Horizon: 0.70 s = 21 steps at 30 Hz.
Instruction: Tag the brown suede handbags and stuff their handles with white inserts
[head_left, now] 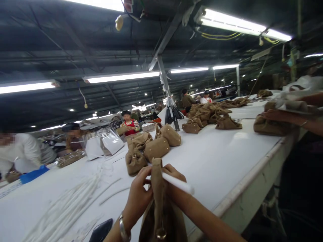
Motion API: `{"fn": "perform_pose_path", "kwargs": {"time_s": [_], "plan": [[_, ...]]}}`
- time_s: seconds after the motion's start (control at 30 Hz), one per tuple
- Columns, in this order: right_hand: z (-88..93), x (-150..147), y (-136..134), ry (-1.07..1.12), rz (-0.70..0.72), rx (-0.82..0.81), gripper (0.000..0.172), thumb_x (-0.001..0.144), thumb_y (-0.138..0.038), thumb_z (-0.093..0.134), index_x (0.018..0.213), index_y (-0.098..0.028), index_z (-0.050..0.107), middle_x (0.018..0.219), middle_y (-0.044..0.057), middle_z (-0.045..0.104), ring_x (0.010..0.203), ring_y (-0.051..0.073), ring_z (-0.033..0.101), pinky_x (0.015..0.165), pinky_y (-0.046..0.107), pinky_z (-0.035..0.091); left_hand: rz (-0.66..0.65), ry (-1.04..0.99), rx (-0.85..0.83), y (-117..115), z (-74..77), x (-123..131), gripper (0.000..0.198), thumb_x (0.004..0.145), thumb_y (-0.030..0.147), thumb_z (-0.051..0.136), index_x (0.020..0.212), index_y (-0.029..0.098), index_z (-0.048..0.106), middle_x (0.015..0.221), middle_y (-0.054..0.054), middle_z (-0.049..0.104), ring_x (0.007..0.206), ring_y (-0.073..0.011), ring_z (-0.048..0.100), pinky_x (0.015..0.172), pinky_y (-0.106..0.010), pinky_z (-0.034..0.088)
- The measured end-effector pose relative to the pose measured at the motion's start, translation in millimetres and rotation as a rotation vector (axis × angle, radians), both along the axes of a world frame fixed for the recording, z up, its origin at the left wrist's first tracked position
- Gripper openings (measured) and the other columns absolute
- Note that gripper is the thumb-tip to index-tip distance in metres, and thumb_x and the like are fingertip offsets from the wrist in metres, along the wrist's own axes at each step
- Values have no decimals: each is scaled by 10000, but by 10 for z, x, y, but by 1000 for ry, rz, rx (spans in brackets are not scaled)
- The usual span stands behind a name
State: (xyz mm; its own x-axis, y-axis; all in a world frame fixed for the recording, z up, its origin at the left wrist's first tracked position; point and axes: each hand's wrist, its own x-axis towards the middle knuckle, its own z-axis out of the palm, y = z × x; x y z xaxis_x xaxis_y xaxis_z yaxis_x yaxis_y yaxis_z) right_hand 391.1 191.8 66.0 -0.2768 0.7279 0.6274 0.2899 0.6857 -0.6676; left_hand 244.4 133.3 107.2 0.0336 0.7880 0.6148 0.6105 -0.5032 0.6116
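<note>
A brown handbag [164,218] stands upright close in front of me, its long handle [157,181] raised. My left hand [138,191] is closed at the handle's left side, thumb and fingers pinching it. On the other side my right hand [174,172] is closed too, its fingertips hidden behind the handle. A white rod [179,184], blurred at its free end, sticks out to the right from beside the handle and crosses my right hand, which appears to grip it. Whether its other end sits inside the handle I cannot tell.
More brown handbags [156,148] stand just beyond my hands, with a larger heap [207,112] farther back. Long white strips [68,201] and a black flat object [101,231] lie left. At right, another person's hand [280,116] touches a bag. Several people work across the table [214,164].
</note>
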Motion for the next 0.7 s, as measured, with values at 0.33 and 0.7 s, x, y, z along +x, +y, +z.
{"fn": "perform_pose_path", "kwargs": {"time_s": [0.33, 0.7], "plan": [[129, 254, -153, 277, 136, -196, 237, 914, -370, 502, 959, -201, 662, 895, 53, 681, 791, 190, 621, 711, 304, 478, 30, 143, 118, 85, 57, 6, 263, 774, 60, 625, 913, 235, 763, 1023, -52, 688, 895, -196, 655, 771, -275, 525], [517, 627, -562, 624, 967, -1139, 321, 874, -428, 670, 944, -116, 687, 875, 60, 684, 426, -20, 279, 382, 116, 171, 14, 108, 55, 56, 86, -27, 204, 771, 134, 636, 881, 241, 769, 1075, -53, 698, 945, -222, 674, 820, -298, 552]]}}
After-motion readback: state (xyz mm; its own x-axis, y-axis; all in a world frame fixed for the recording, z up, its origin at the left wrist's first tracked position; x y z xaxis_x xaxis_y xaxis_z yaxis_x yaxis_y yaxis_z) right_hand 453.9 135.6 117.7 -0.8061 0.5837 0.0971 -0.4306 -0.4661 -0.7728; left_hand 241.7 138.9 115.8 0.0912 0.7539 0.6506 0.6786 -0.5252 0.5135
